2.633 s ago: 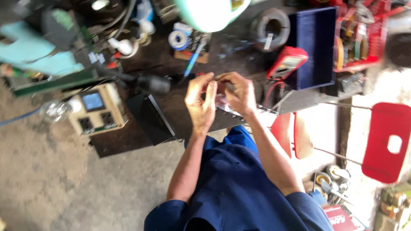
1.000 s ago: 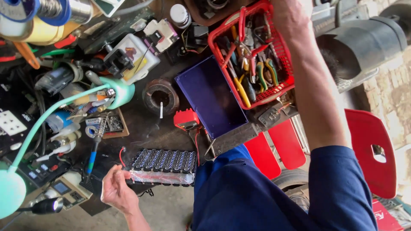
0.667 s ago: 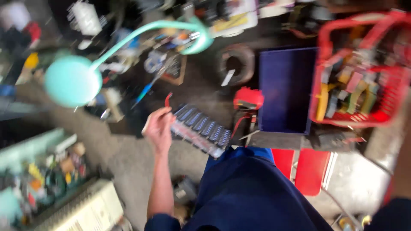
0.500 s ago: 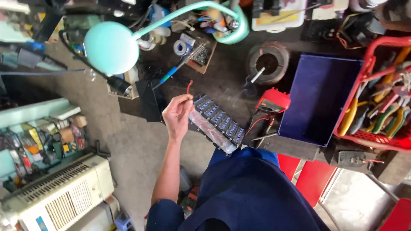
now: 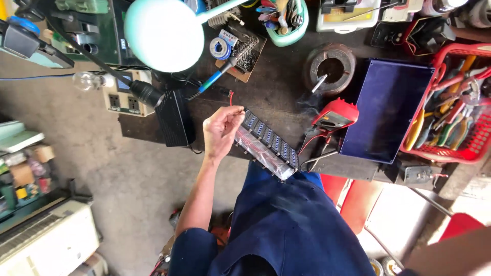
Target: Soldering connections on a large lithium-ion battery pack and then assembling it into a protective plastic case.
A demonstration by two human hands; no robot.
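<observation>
The left hand rests on the near-left end of the battery pack, fingers curled together and pinching at its corner, where a thin red wire sticks up. The pack is a long block of cells wrapped in clear film, lying slantwise at the front edge of the dark workbench, just in front of the person's blue-clad body.

Half a second ago the same hand was on the same end of the pack and the pack lay much the same way; mostly the view has swung and steadied, so the grip looks held rather than newly made. A second ago the right arm was stretched toward the red basket; now only a blurred bit of arm shows at the lower right, and its fingers cannot be seen.

Right of the pack sit a red meter and an open blue box. Left of it lies a black adapter, with a soldering iron behind.
</observation>
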